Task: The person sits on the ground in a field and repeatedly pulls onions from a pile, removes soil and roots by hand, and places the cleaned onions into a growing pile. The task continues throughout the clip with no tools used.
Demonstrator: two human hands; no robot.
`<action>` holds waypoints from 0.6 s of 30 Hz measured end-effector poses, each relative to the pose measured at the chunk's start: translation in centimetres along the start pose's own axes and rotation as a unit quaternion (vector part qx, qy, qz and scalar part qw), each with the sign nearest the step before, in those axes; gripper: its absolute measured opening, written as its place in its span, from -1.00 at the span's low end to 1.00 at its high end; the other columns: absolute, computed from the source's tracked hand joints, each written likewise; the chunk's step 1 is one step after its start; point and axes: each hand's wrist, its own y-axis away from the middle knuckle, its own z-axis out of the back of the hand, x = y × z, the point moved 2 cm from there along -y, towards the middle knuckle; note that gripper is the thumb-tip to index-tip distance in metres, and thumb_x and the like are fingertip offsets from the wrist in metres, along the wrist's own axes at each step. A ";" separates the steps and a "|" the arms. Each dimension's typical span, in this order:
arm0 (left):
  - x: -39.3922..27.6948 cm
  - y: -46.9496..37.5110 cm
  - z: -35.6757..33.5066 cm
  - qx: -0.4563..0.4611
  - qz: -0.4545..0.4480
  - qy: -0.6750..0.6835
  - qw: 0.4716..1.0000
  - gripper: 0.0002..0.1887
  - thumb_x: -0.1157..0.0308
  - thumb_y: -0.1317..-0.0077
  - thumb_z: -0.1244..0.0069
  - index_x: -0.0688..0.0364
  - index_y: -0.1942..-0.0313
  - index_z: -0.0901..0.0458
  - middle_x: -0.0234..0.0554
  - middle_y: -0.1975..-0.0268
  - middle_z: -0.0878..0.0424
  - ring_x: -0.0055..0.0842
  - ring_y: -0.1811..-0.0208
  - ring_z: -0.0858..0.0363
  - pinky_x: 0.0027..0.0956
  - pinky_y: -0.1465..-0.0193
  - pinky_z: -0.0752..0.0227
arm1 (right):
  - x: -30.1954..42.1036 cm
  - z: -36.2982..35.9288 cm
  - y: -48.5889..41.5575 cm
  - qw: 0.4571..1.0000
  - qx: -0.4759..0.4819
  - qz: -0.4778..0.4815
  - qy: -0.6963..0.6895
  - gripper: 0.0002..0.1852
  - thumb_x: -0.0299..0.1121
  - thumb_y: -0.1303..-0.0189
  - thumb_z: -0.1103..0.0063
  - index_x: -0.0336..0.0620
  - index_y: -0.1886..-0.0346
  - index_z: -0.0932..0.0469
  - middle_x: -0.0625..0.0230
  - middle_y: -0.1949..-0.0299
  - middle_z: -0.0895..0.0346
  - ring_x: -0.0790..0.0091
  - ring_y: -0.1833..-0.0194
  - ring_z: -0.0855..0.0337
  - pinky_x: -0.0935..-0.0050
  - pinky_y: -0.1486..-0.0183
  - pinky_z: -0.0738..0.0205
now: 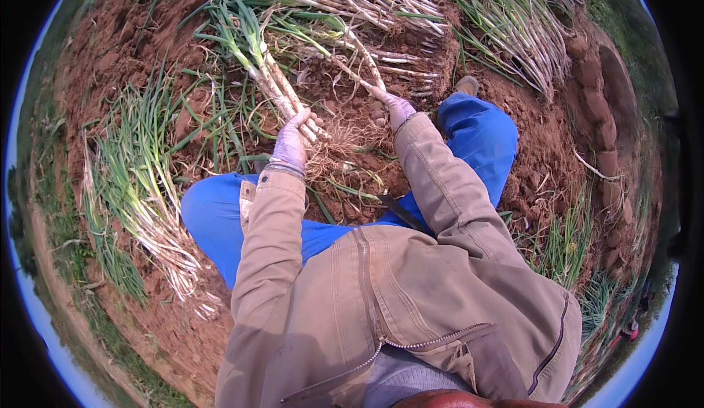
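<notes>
My left hand [297, 133], in a thin purplish glove, is closed round the white stalks of several long green onions [278, 86]; their roots hang at its right and their green leaves point up and left. At the right, my right hand [391, 104], gloved alike, has its fingers on the lower end of a thinner forked onion stalk [367, 62], whose top reaches up and left over other onions. Tangled pale roots [344, 141] lie between the two hands. How the right fingers are curled is partly hidden by the glove's back.
Green onions lie in a pile [379, 1] ahead, another [511, 34] at the upper right and a third [148, 204] at the left. Reddish soil clods [597, 105] form a ridge at the right. My bent legs in blue trousers [481, 138] flank the littered soil.
</notes>
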 end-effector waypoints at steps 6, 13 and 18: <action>4.7 -3.0 0.8 0.055 0.062 0.039 0.996 -0.67 0.48 -0.27 -0.10 0.30 -0.04 -0.56 -0.15 0.08 -0.68 -0.32 0.11 -0.67 -0.26 0.01 -0.57 | -4.0 -5.1 1.5 0.856 0.085 0.089 0.502 -0.26 -0.08 -0.05 -0.50 -0.35 -0.23 -0.46 0.13 -0.05 -0.62 0.31 -0.06 -0.57 0.34 -0.14 -0.42; 2.4 -1.6 -0.7 -0.035 0.010 0.076 0.996 -0.75 0.50 -0.26 -0.02 0.41 0.08 -0.54 0.01 0.16 -0.66 -0.22 0.14 -0.65 -0.12 -0.10 -0.58 | -4.5 -3.6 -0.6 0.989 0.015 0.082 0.120 -0.42 -0.37 -0.06 -0.46 -0.26 -0.17 -0.49 0.24 0.09 -0.64 0.34 0.17 -0.65 0.35 0.13 -0.57; -1.0 -2.0 1.7 -0.073 0.011 0.031 0.997 -0.87 0.45 -0.31 -0.01 0.30 0.21 -0.48 -0.27 0.42 -0.51 -0.55 0.56 -0.51 -0.20 0.16 -0.68 | 0.2 2.4 -3.9 0.948 -0.029 0.161 0.273 -0.42 -0.17 0.00 -0.53 -0.25 -0.05 -0.55 0.23 0.16 -0.66 0.33 0.14 -0.63 0.31 0.05 -0.51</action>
